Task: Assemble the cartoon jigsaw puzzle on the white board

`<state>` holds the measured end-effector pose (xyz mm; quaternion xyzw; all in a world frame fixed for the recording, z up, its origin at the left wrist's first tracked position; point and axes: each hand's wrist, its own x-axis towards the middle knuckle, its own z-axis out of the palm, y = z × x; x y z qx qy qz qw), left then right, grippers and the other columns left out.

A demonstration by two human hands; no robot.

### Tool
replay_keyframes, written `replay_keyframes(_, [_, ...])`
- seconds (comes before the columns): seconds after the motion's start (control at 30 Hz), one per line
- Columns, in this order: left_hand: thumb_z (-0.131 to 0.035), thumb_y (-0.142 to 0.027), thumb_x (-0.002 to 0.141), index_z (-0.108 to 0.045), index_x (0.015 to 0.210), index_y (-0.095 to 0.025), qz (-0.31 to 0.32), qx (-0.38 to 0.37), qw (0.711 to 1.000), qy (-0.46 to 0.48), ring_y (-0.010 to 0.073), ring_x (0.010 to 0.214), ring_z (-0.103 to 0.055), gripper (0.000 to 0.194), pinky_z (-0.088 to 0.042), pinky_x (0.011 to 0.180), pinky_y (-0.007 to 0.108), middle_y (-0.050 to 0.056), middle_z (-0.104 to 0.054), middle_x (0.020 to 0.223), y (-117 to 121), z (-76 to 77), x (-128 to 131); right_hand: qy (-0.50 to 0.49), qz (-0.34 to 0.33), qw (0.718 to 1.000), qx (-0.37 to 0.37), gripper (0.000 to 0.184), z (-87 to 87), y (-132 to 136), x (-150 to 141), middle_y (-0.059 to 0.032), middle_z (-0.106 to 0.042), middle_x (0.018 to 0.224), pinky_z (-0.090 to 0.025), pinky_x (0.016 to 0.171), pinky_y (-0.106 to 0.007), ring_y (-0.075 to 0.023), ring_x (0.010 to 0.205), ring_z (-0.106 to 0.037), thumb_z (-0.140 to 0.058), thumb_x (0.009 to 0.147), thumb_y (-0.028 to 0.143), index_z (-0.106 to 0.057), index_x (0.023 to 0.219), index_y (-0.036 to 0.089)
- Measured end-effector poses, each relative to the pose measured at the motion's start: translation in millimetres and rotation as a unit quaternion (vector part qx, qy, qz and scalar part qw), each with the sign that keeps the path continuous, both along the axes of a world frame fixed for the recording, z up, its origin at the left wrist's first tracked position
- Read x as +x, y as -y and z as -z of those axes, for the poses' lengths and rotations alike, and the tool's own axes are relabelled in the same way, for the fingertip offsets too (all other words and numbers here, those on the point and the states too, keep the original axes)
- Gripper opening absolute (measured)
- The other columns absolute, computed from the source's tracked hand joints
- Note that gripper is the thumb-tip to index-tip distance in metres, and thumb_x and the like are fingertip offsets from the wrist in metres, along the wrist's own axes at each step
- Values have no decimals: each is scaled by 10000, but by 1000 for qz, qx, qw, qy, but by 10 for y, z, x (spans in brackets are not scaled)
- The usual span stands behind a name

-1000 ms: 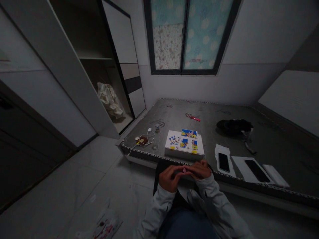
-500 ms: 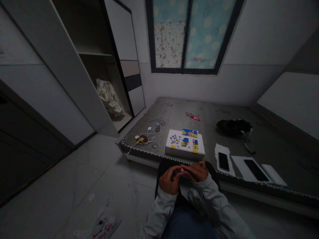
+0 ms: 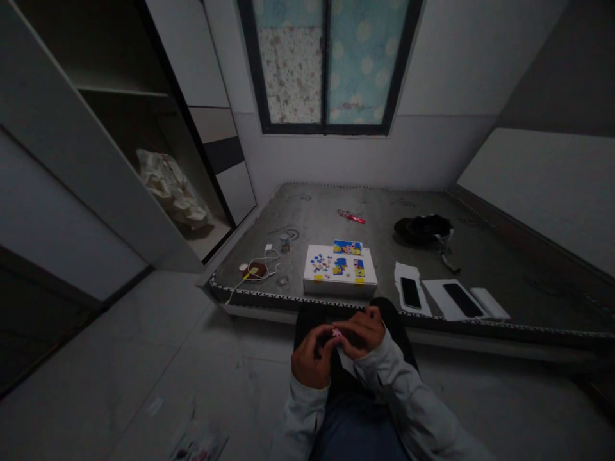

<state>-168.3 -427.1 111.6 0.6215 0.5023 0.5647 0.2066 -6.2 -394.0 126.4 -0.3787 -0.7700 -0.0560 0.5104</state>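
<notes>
My left hand [image 3: 311, 360] and my right hand [image 3: 364, 331] meet above my lap, fingertips pinched around a small pink jigsaw piece [image 3: 337, 333]. Fingers cover part of it, so I cannot tell if it is one piece or two joined. Just beyond my hands, a white box [image 3: 331, 288] lies on the bed edge. On its lid are loose jigsaw pieces [image 3: 321, 263], mostly blue, at the left. Right of them are a joined blue and yellow section [image 3: 340, 266] and another joined section [image 3: 359, 267]. A colourful picture card [image 3: 348, 248] rests along the lid's back edge.
On the grey bed [image 3: 317, 195] lie a cable [image 3: 271, 256] with a brown item, a small can [image 3: 285, 243], a red packet [image 3: 352, 217], a black bag-like item [image 3: 423, 230] and two phones [image 3: 410, 292] on white packaging. A plastic bag [image 3: 199, 445] lies on the floor.
My view has turned to the right, so the room sits further left in the picture. Both hands stay together on the pink piece, with a slight shift of the fingers.
</notes>
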Motion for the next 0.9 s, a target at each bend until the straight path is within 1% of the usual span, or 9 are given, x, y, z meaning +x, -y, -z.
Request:
replay_keyframes(0.07, [-645, -422, 973, -776, 1021, -218, 6, 6, 1000, -2, 108, 584, -666, 247, -556, 621, 193, 32, -801, 887, 6, 2, -3, -2, 3, 1000, -8, 159, -7, 22, 7, 71, -701, 644, -290, 769, -373, -93, 582, -607, -625, 909, 306, -749, 1009, 290])
replay_keyframes(0.13, [-600, -399, 1001, -782, 1038, -221, 9, 15, 1000, -3, 143, 728, -740, 258, -588, 720, 209, 48, -810, 927, 7, 4, 4, -2, 4, 1000, -16, 155, 1, 40, 23, 69, -697, 643, -288, 764, -372, -97, 586, -610, -626, 941, 333, -746, 1030, 288])
replay_keyframes(0.23, [-545, -360, 1028, -787, 1064, -215, 15, 31, 999, -2, 175, 877, -772, 285, -603, 832, 235, 66, -815, 978, 8, 12, 20, 1, 2, 1000, -31, 159, 27, 60, 54, 62, -709, 658, -290, 760, -371, -100, 586, -609, -651, 978, 409, -748, 1024, 291])
replay_keyframes(0.37, [-554, -363, 1026, -787, 1107, -207, 33, 38, 999, 4, 174, 869, -774, 292, -609, 823, 231, 72, -815, 978, 21, 40, 25, 9, -7, 999, -51, 250, 57, 95, 114, 61, -712, 661, -297, 770, -374, -106, 592, -620, -635, 994, 513, -743, 1033, 290])
replay_keyframes(0.47, [-567, -387, 1023, -791, 1080, -208, 57, 32, 998, 1, 164, 840, -770, 291, -606, 795, 218, 63, -811, 943, 35, 71, 24, 31, -11, 998, -44, 262, 79, 128, 190, 61, -716, 661, -297, 761, -374, -107, 587, -623, -660, 971, 534, -752, 1009, 292])
replay_keyframes(0.53, [-564, -401, 1025, -792, 1072, -208, 74, 28, 997, -3, 163, 842, -769, 303, -603, 783, 213, 62, -809, 939, 44, 94, 34, 41, 1, 998, -41, 268, 100, 152, 237, 59, -717, 654, -294, 752, -376, -107, 573, -614, -684, 945, 552, -766, 966, 297])
replay_keyframes(0.63, [-547, -410, 1031, -795, 1073, -203, 95, 31, 995, -5, 168, 850, -771, 325, -607, 784, 217, 69, -810, 937, 51, 118, 57, 17, 26, 999, -42, 326, 130, 182, 264, 61, -710, 626, -289, 765, -379, -101, 554, -597, -663, 932, 605, -770, 873, 302])
replay_keyframes(0.77, [-519, -409, 1040, -800, 1057, -212, 122, 33, 992, -4, 169, 856, -772, 343, -608, 813, 226, 71, -811, 949, 45, 125, 64, -20, 20, 1000, -7, 412, 152, 182, 239, 75, -699, 596, -277, 764, -369, -82, 531, -577, -636, 925, 661, -748, 778, 293])
replay_keyframes(0.9, [-508, -411, 1042, -799, 1034, -214, 140, 24, 990, -4, 167, 849, -767, 352, -602, 812, 227, 69, -807, 947, 40, 115, 51, -26, 19, 999, -10, 456, 143, 182, 246, 66, -695, 598, -284, 783, -361, -84, 539, -570, -626, 897, 711, -754, 774, 290])
